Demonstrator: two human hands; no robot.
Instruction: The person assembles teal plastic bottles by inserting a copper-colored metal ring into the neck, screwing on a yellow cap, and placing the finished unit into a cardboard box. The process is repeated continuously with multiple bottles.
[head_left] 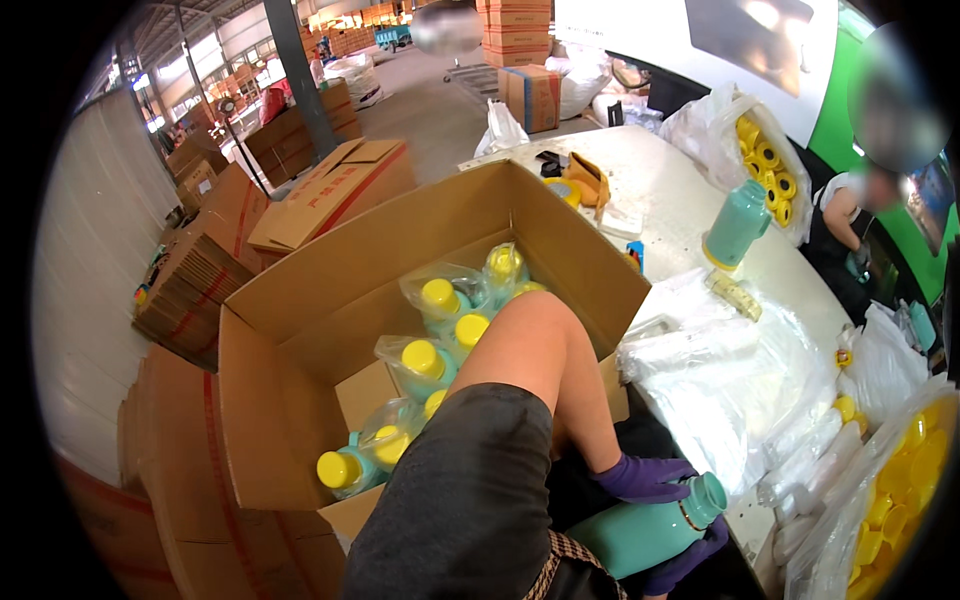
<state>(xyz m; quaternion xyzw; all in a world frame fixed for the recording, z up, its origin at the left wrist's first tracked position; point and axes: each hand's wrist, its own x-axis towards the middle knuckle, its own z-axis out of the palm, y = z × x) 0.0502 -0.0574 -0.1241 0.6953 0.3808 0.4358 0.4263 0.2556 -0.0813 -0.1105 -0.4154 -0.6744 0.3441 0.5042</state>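
At the table's near edge, both of my hands hold a teal bottle [640,535] tilted on its side, its uncapped threaded mouth toward the upper right. My left hand [648,479], in a purple glove, is closed over the bottle's shoulder by the neck. My right hand [690,562], also purple-gloved, grips its underside and is partly hidden by it. My bent left arm crosses an open cardboard carton [275,395]. Inside the carton stand several teal bottles with yellow caps [422,357], wrapped in clear plastic bags; my arm hides some of them.
On the white table [690,160] lie clear plastic bags [730,370], and another teal bottle [738,225] stands there. Bags of yellow parts [765,165] and yellow caps [900,490] sit on the right. Cardboard boxes [330,195] are stacked at left. A person [850,225] works across the table.
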